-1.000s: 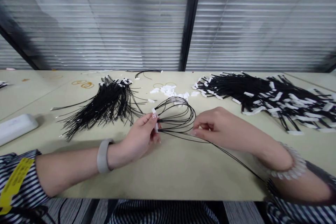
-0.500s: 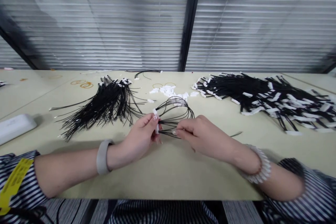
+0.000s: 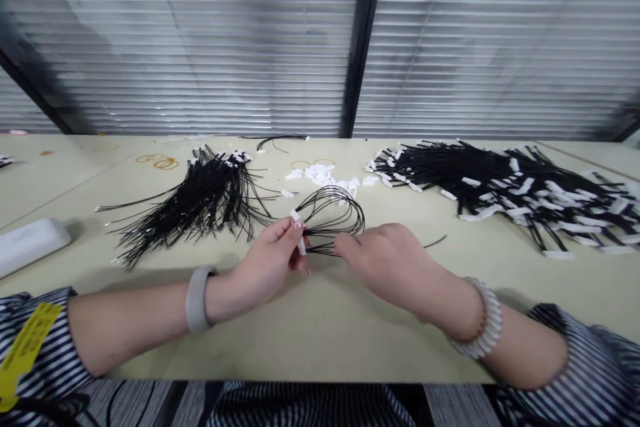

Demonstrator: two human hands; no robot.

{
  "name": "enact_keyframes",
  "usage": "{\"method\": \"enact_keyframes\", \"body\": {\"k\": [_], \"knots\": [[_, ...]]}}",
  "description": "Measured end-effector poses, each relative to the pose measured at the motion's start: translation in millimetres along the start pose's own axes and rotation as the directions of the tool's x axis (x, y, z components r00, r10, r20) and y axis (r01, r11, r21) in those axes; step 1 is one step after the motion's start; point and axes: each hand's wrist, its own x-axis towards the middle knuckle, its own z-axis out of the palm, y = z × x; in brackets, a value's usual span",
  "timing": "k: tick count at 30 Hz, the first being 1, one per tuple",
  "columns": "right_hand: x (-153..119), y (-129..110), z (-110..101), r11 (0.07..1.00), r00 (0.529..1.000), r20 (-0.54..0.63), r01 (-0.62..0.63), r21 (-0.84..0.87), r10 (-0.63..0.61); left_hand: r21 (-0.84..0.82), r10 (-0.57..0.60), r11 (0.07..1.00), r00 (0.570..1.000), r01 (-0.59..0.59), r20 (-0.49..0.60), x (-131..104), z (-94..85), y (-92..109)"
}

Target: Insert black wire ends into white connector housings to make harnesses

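My left hand (image 3: 273, 257) pinches a white connector (image 3: 301, 246) at the middle of the table. Thin black wires (image 3: 333, 195) run from it, arching into a loop and reaching toward my right hand (image 3: 387, 259). The fingers of my right hand are pressed together around the lower wires, and one wire end sticks out beyond it to the right. Its fingertips are partly hidden by the back of the hand.
A heap of black wires (image 3: 195, 203) lies left. Bundled wires with white connectors (image 3: 500, 180) spread across the right. Small white connectors (image 3: 323, 173) lie behind the loop, near rubber bands (image 3: 163, 161). A white case (image 3: 33, 245) sits far left on the table (image 3: 300, 340).
My right hand has turned, with its back now more toward the camera. The wire loop has narrowed slightly, and the protruding wire end has shifted left and up. My left hand has barely moved.
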Motion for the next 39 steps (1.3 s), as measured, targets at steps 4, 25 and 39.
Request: {"method": "enact_keyframes", "body": {"k": [4, 25, 39], "knots": [[-5.5, 14.9, -4.7, 0.996, 1.0, -0.031, -0.008, -0.093, 0.005, -0.073, -0.037, 0.997, 0.998, 0.034, -0.042, 1.5, 0.9, 2.1], [-9.9, 15.5, -32.2, 0.531, 0.918, -0.037, -0.196, 0.825, 0.396, 0.245, 0.087, 0.961, 0.983, -0.125, 0.159, -0.4, -5.6, -5.7], [-1.9, 2.9, -22.6, 0.747, 0.953, -0.165, -0.085, 0.659, 0.253, 0.337, 0.117, 0.922, 0.969, -0.188, 0.219, -7.2, -4.4, -1.5]]}}
